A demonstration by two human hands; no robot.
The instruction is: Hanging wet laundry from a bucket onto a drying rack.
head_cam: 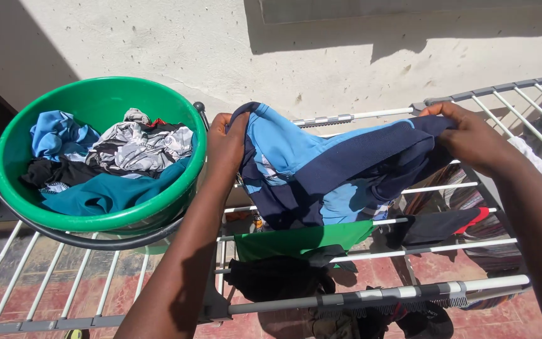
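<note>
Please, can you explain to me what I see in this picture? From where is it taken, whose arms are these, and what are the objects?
The single picture comes from a camera worn on a person's head, looking down. The two bare arms are that person's own. The left hand and right hand together hold a light-blue and navy fabric garment stretched above a white metal-rod drying rack. A green cloth and dark clothes already hang on its rods. On the rack's left wing sits a round green plastic basin with crumpled laundry. Behind is a pale plaster wall.
</note>
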